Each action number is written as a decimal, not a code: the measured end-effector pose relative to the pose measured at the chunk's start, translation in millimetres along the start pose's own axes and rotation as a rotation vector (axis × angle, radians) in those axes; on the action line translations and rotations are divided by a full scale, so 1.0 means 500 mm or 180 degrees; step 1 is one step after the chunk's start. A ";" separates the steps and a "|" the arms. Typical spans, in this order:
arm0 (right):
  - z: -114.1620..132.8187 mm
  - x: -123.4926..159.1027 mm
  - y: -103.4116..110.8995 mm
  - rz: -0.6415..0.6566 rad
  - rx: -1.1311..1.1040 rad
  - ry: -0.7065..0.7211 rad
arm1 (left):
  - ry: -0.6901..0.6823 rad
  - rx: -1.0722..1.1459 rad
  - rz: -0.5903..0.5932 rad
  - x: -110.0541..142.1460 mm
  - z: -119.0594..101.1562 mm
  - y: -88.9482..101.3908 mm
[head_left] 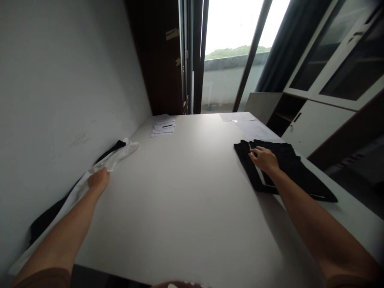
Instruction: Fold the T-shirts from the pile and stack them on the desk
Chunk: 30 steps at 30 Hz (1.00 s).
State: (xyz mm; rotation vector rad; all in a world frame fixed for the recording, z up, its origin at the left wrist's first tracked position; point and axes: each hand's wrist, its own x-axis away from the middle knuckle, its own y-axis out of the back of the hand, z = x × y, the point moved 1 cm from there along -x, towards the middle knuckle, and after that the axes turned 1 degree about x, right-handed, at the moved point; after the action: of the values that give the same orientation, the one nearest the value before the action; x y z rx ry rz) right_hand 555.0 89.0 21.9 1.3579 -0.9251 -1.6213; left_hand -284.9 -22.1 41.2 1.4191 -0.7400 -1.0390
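At the left, my left hand [98, 179] is closed around a white garment [118, 157] that lies stretched out along the wall. A black garment [49, 214] shows beneath and behind the white one. Over on the right side, my right hand [264, 159] rests on a stack of folded black clothes [289, 164], its fingers loosely bent and slightly apart. A thin white strip runs along the stack beside that hand. The exact kind of each garment cannot be made out.
The white table [186, 192] stretches between my arms toward a window. Several papers with a black pen-like item [163, 125] lie at the far left. Flat white sheets [250, 126] lie at the far right. A wall borders the left, cabinets [324, 124] the right.
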 end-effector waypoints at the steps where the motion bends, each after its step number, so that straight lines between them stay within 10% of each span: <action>1: 0.024 0.006 0.005 -0.0086 -0.0076 0.0099 | -0.0073 0.0089 0.0071 -0.008 -0.011 0.003; 9: 0.217 0.072 -0.008 0.0087 -0.1207 0.1037 | -0.0777 0.3435 0.0620 0.016 -0.257 0.055; 15: 0.429 0.125 -0.077 0.0697 -0.2088 0.1255 | -0.0983 0.4092 0.0917 0.098 -0.589 0.022; 20: 0.437 0.121 -0.099 0.0479 -0.2081 0.0884 | -0.1469 0.4352 0.1226 0.197 -0.804 0.025; 25: 0.391 0.135 -0.092 0.0196 -0.2166 0.0402 | -0.1710 0.3219 0.0235 0.173 -0.771 0.038; 30: 0.441 0.158 -0.071 0.0343 -0.1504 0.1319 | -0.0676 0.1692 -0.0249 0.124 -0.686 0.004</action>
State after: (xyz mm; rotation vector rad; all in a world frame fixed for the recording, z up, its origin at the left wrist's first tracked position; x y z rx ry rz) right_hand 325.4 38.8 -7.7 1.2159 -0.3333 -1.2980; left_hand 50.8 66.2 10.4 1.8145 -1.1862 -1.1129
